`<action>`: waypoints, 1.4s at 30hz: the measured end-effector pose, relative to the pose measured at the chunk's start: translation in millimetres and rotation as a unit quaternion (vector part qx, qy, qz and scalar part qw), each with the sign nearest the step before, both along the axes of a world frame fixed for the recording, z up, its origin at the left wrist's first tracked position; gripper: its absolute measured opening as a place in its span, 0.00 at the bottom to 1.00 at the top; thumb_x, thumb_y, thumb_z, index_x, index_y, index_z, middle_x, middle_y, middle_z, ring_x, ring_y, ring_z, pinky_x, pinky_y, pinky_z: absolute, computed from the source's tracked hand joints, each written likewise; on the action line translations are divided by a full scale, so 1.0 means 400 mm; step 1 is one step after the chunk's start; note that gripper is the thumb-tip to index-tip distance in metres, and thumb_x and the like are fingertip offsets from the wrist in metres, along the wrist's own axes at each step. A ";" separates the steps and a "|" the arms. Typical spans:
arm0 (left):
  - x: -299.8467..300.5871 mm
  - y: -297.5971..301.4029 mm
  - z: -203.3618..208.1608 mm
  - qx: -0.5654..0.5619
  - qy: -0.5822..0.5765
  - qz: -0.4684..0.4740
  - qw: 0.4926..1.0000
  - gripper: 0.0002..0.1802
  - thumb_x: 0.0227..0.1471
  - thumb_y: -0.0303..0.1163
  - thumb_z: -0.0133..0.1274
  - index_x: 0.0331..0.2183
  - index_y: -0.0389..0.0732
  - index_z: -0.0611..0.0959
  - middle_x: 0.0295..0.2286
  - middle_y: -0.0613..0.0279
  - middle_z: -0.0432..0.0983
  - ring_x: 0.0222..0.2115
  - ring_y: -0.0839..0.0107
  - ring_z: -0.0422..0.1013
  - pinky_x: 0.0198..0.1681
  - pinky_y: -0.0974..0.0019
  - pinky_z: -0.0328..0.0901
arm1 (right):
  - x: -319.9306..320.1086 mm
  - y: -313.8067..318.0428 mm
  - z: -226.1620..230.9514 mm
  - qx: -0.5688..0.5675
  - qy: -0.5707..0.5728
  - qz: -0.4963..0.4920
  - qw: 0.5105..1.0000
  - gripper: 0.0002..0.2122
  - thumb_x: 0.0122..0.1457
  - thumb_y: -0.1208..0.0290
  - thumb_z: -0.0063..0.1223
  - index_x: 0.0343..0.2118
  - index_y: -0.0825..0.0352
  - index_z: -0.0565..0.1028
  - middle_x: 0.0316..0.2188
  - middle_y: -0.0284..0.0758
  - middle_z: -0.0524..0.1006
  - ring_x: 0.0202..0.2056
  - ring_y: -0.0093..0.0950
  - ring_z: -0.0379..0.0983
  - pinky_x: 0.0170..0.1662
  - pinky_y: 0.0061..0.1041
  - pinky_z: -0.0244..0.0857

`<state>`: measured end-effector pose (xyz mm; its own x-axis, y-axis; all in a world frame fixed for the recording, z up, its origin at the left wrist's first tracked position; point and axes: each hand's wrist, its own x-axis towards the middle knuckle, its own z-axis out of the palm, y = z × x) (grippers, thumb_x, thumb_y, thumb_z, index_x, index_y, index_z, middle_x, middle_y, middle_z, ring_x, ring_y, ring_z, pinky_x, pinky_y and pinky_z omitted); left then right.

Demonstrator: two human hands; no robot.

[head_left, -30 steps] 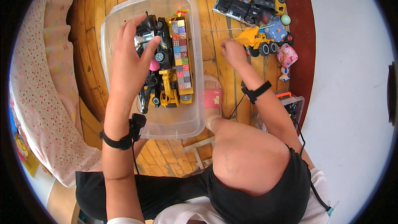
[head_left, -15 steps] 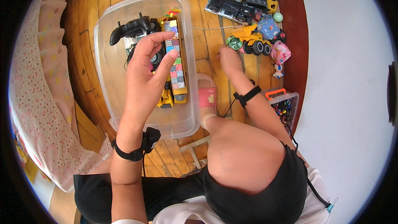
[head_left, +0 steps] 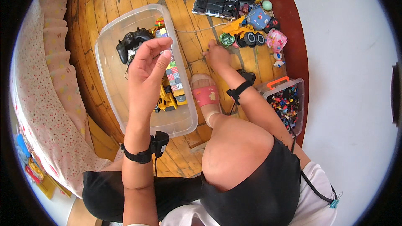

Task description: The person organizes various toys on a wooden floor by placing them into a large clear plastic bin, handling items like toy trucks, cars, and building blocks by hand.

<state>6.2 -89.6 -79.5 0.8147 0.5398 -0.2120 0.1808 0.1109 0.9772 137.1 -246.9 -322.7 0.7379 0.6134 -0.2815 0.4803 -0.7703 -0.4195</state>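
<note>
while your left hand [head_left: 146, 67] is hovering over the clear bin [head_left: 115, 75], its fingers are curving well apart from the thumb, nothing showing between them. black game controller [head_left: 135, 39]: lying inside, beyond that hand. patterned block strip [head_left: 175, 77]: running along the bin's right side, partly hidden. your right hand [head_left: 218, 56]: hanging low over the wooden floor [head_left: 86, 16], near the green ball [head_left: 227, 39] and yellow dump truck [head_left: 239, 29], both sitting outside the bin; finger gap and hold, cannot tell. handling note: for the ball, cupping should be serving you better than pinching, as it may roll; for the truck, gripping the body, not the possibly hinged bed.
</note>
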 end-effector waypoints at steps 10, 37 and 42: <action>0.063 -0.045 -0.018 -0.029 0.031 -0.034 0.999 0.12 0.63 0.29 0.52 0.47 0.37 0.78 0.45 0.64 0.76 0.51 0.75 0.69 0.57 0.69 0.59 | 0.025 -0.014 -0.067 -0.007 -0.101 0.062 0.993 0.09 0.61 0.73 0.48 0.41 0.74 0.70 0.28 0.45 0.80 0.36 0.45 0.78 0.36 0.41 0.73; 0.227 -0.230 -0.123 -0.194 0.085 -0.192 0.958 0.17 0.65 0.36 0.49 0.52 0.39 0.76 0.45 0.62 0.76 0.49 0.71 0.72 0.55 0.66 0.64 | -0.103 -0.309 0.112 -0.215 -0.129 -0.038 0.967 0.15 0.58 0.71 0.50 0.49 0.67 0.72 0.45 0.40 0.75 0.50 0.39 0.69 0.41 0.43 0.68; 0.210 -0.196 -0.115 -0.168 0.074 -0.175 0.967 0.17 0.64 0.36 0.50 0.51 0.39 0.77 0.45 0.63 0.77 0.48 0.72 0.72 0.54 0.67 0.64 | -0.059 -0.320 0.027 -0.207 -0.142 -0.066 0.966 0.12 0.59 0.73 0.49 0.45 0.67 0.74 0.42 0.39 0.75 0.47 0.38 0.70 0.39 0.40 0.70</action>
<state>90.2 -168.0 -125.5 0.8822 0.1171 -0.4561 0.4000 0.3246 0.8571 113.6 -375.0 -311.9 0.8853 0.3873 -0.2573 0.4171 -0.9060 0.0714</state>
